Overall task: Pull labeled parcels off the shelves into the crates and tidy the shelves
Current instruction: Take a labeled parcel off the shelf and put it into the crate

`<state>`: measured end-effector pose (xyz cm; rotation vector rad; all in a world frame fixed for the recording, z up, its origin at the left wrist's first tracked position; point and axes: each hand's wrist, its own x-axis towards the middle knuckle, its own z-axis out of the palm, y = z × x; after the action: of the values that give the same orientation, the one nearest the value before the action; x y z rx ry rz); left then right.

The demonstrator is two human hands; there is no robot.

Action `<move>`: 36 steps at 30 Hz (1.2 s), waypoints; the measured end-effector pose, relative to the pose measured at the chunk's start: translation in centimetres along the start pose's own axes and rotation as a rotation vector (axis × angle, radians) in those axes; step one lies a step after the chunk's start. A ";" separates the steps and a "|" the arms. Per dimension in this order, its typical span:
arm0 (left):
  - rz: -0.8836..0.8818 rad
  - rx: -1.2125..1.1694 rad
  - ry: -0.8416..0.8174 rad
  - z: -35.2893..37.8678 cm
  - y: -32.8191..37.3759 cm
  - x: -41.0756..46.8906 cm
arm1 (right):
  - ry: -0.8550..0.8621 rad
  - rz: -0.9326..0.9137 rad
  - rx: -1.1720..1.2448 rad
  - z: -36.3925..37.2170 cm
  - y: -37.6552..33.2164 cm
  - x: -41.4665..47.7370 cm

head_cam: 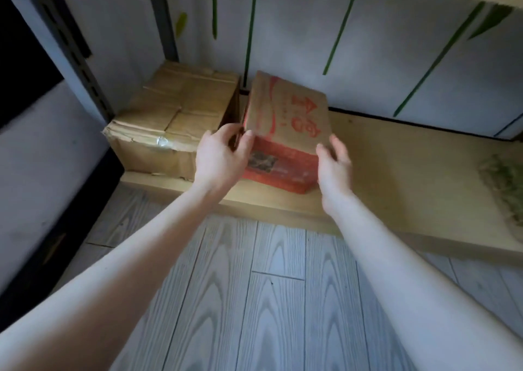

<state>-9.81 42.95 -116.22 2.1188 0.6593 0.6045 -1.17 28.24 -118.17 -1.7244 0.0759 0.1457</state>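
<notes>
Pull-off step: my left hand (220, 157) and right hand (334, 160) clamped near corners of the red-printed carton (285, 110); next, I judged, a level draw.

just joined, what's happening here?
A person has both hands on the red-printed brown cardboard box on the low wooden shelf. The left hand grips its near left corner and the right hand its near right corner. The box appears to rest on the shelf, beside a plain taped cardboard box.
</notes>
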 end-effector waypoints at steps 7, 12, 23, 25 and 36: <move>-0.105 -0.263 -0.017 -0.2 2.2 -1.6 | -0.045 0.175 0.040 -4.7 1.5 -1.4; -0.339 -0.385 -0.282 -0.4 2.9 -0.5 | -0.084 -0.016 -0.226 -5.0 0.0 -1.7; -0.268 -0.464 -0.304 2.6 2.7 -2.2 | 0.031 0.028 0.004 -4.6 -2.3 -1.5; -0.312 -0.405 -0.321 3.3 2.2 -2.2 | 0.055 0.091 0.106 -5.4 -2.1 -1.3; -0.435 -0.546 -0.637 6.8 2.5 -3.5 | 0.051 0.196 0.396 -13.6 0.4 -0.7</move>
<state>-7.61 35.55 -118.57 1.4613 0.4889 -0.1358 -1.14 14.73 -116.37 -1.3233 0.2924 0.2159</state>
